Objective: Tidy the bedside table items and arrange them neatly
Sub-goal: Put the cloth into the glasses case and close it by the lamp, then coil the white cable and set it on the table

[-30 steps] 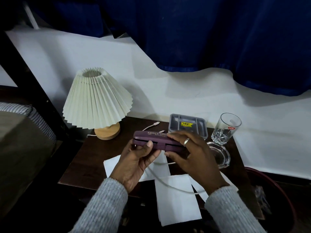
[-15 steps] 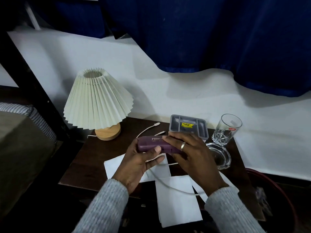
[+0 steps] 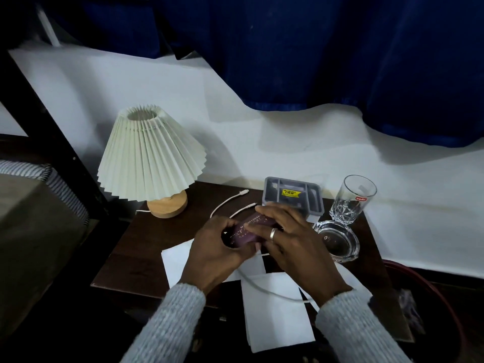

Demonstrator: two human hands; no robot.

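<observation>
1. Dim, bluish light; the wall [image 3: 288, 142] is the brightest area.
2. The lamp [image 3: 150, 155] casts a soft shadow rightward on it.
3. Corners fall to black; straight edges bow outward.

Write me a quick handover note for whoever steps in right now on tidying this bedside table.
Left hand and right hand: both grip the purple case above the table; whether it is shut cannot be told.
Grey organiser tray at the back, drinking glass to its right, glass ashtray in front of the glass, lamp back left.
Done: nothing visibly arranged yet.
Left: set the case down neatly, gather the loose white cable and stack the white papers hanging over the front edge.
</observation>
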